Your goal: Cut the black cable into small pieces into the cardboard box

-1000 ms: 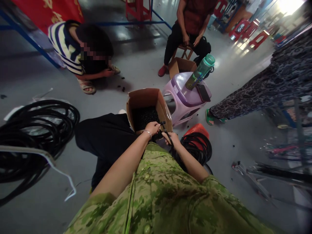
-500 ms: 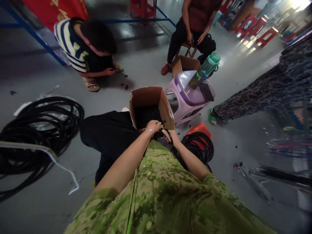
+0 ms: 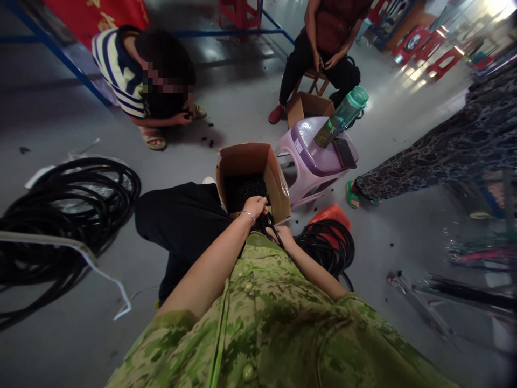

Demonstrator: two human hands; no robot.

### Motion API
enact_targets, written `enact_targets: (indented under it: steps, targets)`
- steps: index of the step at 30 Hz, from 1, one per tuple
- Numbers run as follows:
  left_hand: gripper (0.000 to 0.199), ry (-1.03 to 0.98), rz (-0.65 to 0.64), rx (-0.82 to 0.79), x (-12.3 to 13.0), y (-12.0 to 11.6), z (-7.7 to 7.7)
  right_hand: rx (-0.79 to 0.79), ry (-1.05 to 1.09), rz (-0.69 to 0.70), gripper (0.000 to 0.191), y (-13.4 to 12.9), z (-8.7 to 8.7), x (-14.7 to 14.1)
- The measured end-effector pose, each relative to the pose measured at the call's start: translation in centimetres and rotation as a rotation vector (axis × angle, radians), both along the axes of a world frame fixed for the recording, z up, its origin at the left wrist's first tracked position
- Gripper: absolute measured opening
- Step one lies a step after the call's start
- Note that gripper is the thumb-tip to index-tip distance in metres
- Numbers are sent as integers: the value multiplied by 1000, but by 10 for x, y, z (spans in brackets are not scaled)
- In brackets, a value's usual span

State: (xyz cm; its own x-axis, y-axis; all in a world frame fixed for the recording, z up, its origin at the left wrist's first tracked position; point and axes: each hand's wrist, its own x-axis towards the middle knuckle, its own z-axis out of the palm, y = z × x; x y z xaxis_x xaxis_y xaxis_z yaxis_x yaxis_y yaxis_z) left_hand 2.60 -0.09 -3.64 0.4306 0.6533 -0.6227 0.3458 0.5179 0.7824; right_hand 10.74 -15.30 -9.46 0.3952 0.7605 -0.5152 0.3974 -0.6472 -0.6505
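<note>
Left hand [image 3: 254, 206] is hanging at the box [image 3: 244, 157]'s near edge, fingers curled, held contents unclear. Right hand [image 3: 285, 236] is gripping a slim black item [image 3: 276, 232], just nearside of the box. Black bits [image 3: 249, 187] are lying inside the box.

An open cardboard box [image 3: 245, 157] holds black pieces [image 3: 249, 186].

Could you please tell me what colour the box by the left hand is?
The box is brown; it shows best in the head view.

Red stools [image 3: 422, 36] stand on a shiny grey floor [image 3: 242, 108], bright light [image 3: 496, 6] at upper right.
</note>
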Motion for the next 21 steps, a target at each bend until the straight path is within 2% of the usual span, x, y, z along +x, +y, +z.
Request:
enact_targets:
  steps: [4, 8, 15, 21]
  targets:
    - [17, -187, 31, -60, -2, -1, 6, 82, 61, -5, 52, -11, -6, 0]
    - [18, -299, 61, -103, -4, -1, 10, 78, 146, -61, 52, -16, -10, 1]
    - [19, -432, 49, -210, -5, -2, 16, 52, 86, -51, 54, -18, -6, -1]
    - [8, -436, 31, -268, -3, -4, 19, 154, 268, -257, 53, -16, 1, -1]
